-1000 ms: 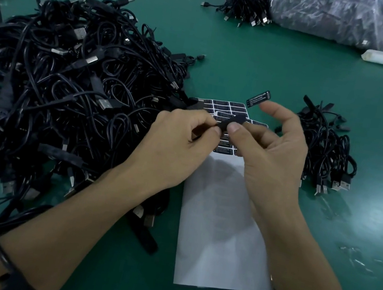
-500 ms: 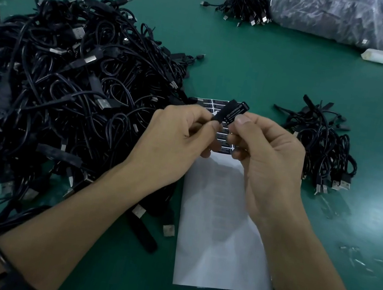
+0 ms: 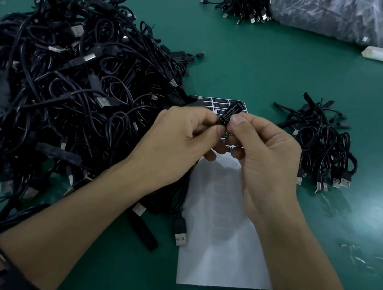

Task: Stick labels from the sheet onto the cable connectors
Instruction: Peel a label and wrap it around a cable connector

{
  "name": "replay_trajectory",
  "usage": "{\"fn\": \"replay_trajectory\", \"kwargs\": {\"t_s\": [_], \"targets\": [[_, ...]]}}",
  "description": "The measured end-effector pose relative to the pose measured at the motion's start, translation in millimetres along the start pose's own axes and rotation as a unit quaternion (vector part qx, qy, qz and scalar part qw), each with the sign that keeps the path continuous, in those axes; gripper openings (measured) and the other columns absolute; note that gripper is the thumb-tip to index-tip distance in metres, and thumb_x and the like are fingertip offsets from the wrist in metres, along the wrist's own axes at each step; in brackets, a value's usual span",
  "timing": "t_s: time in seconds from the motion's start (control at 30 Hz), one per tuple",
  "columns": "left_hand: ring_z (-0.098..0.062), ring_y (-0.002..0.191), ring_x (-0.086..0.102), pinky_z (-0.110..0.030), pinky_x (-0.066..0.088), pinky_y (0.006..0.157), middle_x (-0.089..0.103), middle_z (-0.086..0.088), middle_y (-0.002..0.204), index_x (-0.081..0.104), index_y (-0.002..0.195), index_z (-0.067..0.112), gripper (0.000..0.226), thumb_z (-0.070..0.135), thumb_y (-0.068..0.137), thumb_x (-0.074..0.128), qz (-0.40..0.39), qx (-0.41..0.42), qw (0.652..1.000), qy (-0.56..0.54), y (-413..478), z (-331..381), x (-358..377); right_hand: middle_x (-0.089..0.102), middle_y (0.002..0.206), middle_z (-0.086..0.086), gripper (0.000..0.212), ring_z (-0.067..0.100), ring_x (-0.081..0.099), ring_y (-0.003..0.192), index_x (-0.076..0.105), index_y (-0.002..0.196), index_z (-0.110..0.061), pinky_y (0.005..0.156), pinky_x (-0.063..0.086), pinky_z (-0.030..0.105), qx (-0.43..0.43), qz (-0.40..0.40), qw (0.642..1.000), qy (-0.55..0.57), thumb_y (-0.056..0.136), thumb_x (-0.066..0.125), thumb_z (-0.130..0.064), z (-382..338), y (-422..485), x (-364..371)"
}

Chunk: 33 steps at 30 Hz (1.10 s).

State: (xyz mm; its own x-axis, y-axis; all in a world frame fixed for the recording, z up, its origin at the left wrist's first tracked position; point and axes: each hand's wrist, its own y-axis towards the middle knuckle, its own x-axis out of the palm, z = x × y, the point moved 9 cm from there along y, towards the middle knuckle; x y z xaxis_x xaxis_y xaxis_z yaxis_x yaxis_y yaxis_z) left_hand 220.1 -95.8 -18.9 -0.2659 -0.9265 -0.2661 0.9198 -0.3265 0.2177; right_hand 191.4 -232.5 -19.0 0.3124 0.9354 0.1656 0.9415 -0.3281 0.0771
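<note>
Both hands meet above the label sheet (image 3: pixel 223 224), a white strip with rows of black labels left at its far end. My left hand (image 3: pixel 181 140) pinches a small black connector (image 3: pixel 230 113) that carries a black label with white print. My right hand (image 3: pixel 261 152) pinches the same connector from the right, thumb pressed on the label's lower end. The connector's cable hangs down under my left hand, and its USB plug (image 3: pixel 181 234) lies at the sheet's left edge.
A big tangled heap of black cables (image 3: pixel 64 91) fills the left of the green table (image 3: pixel 260 63). A smaller cable bundle (image 3: pixel 322 147) lies to the right. Far back are another cable bunch (image 3: pixel 244 1), a clear plastic bag (image 3: pixel 339 15) and a white block (image 3: pixel 380 54).
A second ago my right index finger carried a loose label, held up. My right hand has since brought it onto the connector in my left hand, and the thumb now presses it.
</note>
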Motion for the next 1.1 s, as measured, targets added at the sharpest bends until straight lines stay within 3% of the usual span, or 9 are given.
{"fn": "replay_trajectory", "kwargs": {"t_s": [0.83,1.1], "targets": [[-0.017,0.071,0.075,-0.044,0.062,0.075,0.077,0.001,0.077,0.074,0.094,0.009,0.016,0.014,0.099,0.06,0.004,0.001,1.0,0.003,1.3,-0.7,-1.2,0.069,0.063,-0.007,0.017,0.0,0.059,0.057,0.073,0.077,-0.012,0.056,0.046,0.011,-0.042,0.004,0.998,-0.043,0.09,0.068,-0.002,-10.5,-1.7,0.4],[-0.016,0.068,0.074,-0.038,0.062,0.073,0.077,0.003,0.077,0.075,0.092,0.013,0.016,0.012,0.1,0.061,0.007,-0.005,1.0,-0.004,-0.1,1.3,-1.9,0.068,0.061,-0.008,0.017,-0.002,0.058,0.055,0.072,0.077,-0.011,0.055,0.046,0.011,-0.048,0.004,0.998,-0.049,0.09,0.068,-0.001,-12.1,-2.9,1.6]]}}
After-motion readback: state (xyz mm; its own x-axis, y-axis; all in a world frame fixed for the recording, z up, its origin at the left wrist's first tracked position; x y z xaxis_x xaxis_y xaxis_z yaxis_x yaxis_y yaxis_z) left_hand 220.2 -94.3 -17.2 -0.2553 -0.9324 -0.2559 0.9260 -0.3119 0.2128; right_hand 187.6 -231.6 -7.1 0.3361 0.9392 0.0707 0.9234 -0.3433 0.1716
